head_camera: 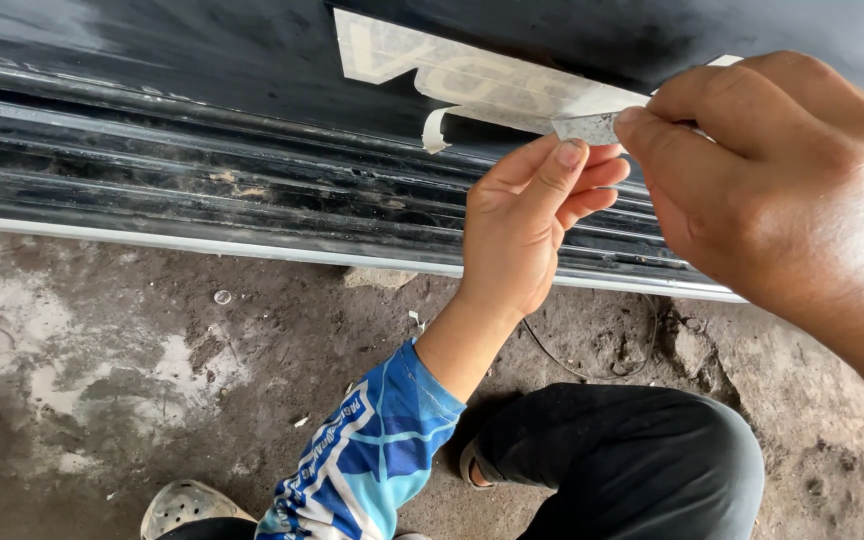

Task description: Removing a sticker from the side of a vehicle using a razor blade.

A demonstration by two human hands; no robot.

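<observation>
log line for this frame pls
left hand: pinching tape strip | right hand: pinching same strip | decal: on black panel

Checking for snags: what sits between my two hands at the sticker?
In the head view, only a small peeled strip bridges left hand and right hand, over the black panel.
</observation>
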